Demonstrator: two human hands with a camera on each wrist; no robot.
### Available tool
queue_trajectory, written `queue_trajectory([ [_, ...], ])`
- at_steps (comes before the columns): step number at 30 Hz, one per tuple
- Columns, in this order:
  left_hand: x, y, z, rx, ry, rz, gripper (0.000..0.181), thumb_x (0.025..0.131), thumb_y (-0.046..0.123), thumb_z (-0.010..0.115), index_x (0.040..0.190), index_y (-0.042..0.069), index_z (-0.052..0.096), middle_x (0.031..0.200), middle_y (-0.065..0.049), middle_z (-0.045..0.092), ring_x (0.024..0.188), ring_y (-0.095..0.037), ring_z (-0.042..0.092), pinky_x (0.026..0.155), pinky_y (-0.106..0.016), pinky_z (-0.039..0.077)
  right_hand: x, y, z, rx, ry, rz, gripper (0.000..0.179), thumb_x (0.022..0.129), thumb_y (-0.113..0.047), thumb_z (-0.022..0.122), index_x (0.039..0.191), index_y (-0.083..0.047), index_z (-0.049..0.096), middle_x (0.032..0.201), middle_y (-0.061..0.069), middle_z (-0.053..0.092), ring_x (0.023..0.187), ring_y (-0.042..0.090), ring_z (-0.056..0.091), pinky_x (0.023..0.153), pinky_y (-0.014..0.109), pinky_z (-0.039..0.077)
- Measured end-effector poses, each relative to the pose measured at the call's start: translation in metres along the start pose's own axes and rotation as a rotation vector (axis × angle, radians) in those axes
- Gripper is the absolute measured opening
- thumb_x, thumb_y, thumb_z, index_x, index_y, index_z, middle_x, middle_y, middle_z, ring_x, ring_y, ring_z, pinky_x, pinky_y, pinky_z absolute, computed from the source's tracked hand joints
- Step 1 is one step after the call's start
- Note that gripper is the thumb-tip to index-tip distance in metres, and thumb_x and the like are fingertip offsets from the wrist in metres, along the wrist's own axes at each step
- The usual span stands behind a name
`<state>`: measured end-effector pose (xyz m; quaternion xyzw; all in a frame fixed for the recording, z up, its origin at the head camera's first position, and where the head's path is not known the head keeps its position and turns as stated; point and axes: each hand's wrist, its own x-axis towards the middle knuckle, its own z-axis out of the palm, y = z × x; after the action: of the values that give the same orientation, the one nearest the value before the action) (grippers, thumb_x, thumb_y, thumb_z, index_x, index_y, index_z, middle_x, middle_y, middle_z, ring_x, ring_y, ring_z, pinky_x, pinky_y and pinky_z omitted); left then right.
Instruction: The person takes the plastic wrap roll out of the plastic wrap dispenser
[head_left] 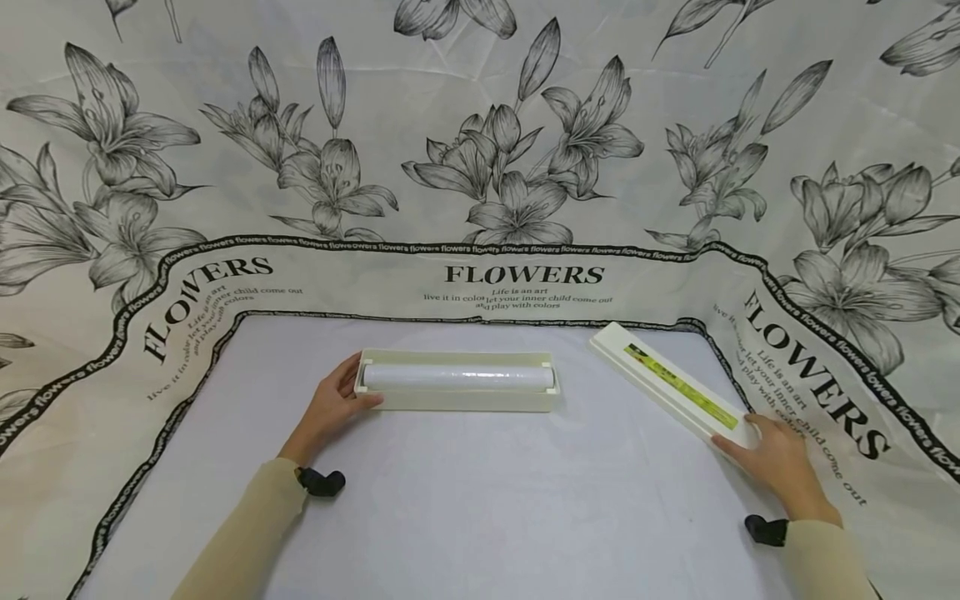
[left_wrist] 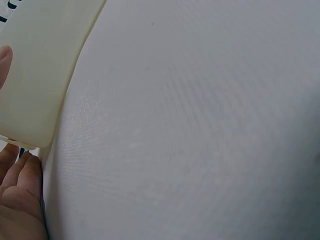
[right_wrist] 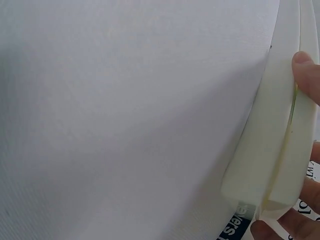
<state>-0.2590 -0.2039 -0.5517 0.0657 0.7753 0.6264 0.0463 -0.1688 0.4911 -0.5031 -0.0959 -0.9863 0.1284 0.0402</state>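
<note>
A long off-white plastic box [head_left: 465, 402] lies across the middle of the white table, its top uncovered. Inside it sits a roll of cling film [head_left: 457, 377]. My left hand [head_left: 337, 406] grips the box's left end, thumb on the front edge and fingers behind. In the left wrist view that thumb [left_wrist: 4, 62] lies against the box wall [left_wrist: 45, 60]. To the right, my right hand [head_left: 780, 458] holds the near end of a long white lid [head_left: 622, 342] with a yellow-green label, slanted. The right wrist view shows the thumb [right_wrist: 305, 75] on the lid's side [right_wrist: 260, 140].
A white cloth with printed lilies [head_left: 517, 158] and "FLOWERS" lettering [head_left: 525, 275] rises behind and at both sides of the white tabletop [head_left: 510, 500]. The lid's near end reaches the table's right edge. A black wrist device [head_left: 322, 482] is on each arm.
</note>
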Motion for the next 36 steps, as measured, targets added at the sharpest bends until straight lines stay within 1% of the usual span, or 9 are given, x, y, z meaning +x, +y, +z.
queue_trajectory([
  [4,-0.001,-0.001,0.000,-0.022,0.002,-0.001,0.100,0.085,0.017,0.086,0.164,0.013,0.025,0.168,-0.015,0.031,0.152,-0.035,0.036,0.111,-0.022,0.044,0.001,0.000,-0.001,0.005,-0.012,0.012,0.098,0.091,-0.061,0.069,0.137,0.021,0.044,0.136,0.052,0.034,0.122,0.068,0.036,0.101,0.079,0.034],
  [8,-0.001,-0.003,0.000,-0.054,0.000,0.000,0.100,0.085,0.015,0.086,0.164,0.013,0.025,0.167,-0.016,0.032,0.152,-0.036,0.036,0.107,-0.017,0.045,0.001,0.000,0.000,0.011,-0.015,0.006,0.095,0.092,-0.058,0.069,0.136,0.021,0.044,0.136,0.052,0.034,0.122,0.068,0.036,0.100,0.079,0.034],
  [13,-0.002,-0.002,0.000,-0.051,0.000,0.010,0.097,0.087,0.014,0.084,0.164,0.014,0.026,0.164,-0.017,0.036,0.150,-0.038,0.039,0.100,-0.010,0.046,-0.001,-0.004,-0.005,0.020,-0.019,-0.008,0.089,0.095,-0.056,0.066,0.136,0.020,0.045,0.136,0.051,0.035,0.121,0.068,0.036,0.099,0.079,0.034],
  [16,-0.002,0.001,0.000,-0.039,0.001,0.021,0.097,0.088,0.013,0.083,0.165,0.012,0.024,0.164,-0.019,0.036,0.151,-0.039,0.037,0.101,-0.008,0.044,-0.002,-0.009,-0.009,0.026,-0.016,-0.007,0.087,0.097,-0.057,0.063,0.136,0.019,0.046,0.136,0.049,0.037,0.122,0.067,0.036,0.100,0.079,0.033],
  [19,-0.003,0.003,0.000,-0.059,0.001,0.016,0.097,0.088,0.010,0.082,0.165,0.011,0.022,0.164,-0.019,0.035,0.153,-0.038,0.034,0.104,-0.008,0.042,-0.003,-0.016,-0.013,0.041,-0.001,-0.023,0.083,0.098,-0.055,0.062,0.137,0.018,0.047,0.136,0.048,0.040,0.123,0.067,0.036,0.100,0.079,0.032],
  [23,-0.005,0.005,0.001,-0.102,-0.003,-0.015,0.099,0.088,0.009,0.082,0.165,0.014,0.022,0.166,-0.015,0.032,0.155,-0.035,0.029,0.107,-0.011,0.041,-0.005,-0.028,-0.017,0.074,0.015,-0.058,0.078,0.100,-0.052,0.061,0.138,0.015,0.048,0.138,0.047,0.041,0.124,0.066,0.036,0.100,0.080,0.031],
  [27,-0.004,0.004,0.000,-0.114,-0.018,-0.015,0.099,0.088,0.009,0.081,0.166,0.015,0.019,0.168,-0.015,0.029,0.155,-0.036,0.028,0.109,-0.014,0.040,-0.006,-0.044,-0.021,0.097,0.047,-0.091,0.073,0.099,-0.048,0.064,0.136,0.014,0.050,0.138,0.047,0.042,0.125,0.065,0.038,0.101,0.079,0.033],
  [33,0.000,0.002,-0.003,-0.142,-0.041,-0.051,0.101,0.087,0.008,0.082,0.166,0.018,0.019,0.168,-0.014,0.029,0.154,-0.035,0.031,0.101,-0.010,0.044,-0.008,-0.065,-0.024,0.103,0.081,-0.133,0.067,0.098,-0.040,0.067,0.134,0.014,0.052,0.136,0.046,0.045,0.123,0.063,0.042,0.098,0.078,0.037],
  [36,0.000,0.003,-0.004,-0.154,-0.053,-0.050,0.102,0.087,0.009,0.082,0.166,0.017,0.019,0.169,-0.014,0.027,0.155,-0.036,0.030,0.099,-0.010,0.046,-0.009,-0.075,-0.024,0.116,0.083,-0.148,0.067,0.099,-0.040,0.067,0.136,0.013,0.052,0.136,0.045,0.046,0.123,0.061,0.043,0.096,0.077,0.038],
])
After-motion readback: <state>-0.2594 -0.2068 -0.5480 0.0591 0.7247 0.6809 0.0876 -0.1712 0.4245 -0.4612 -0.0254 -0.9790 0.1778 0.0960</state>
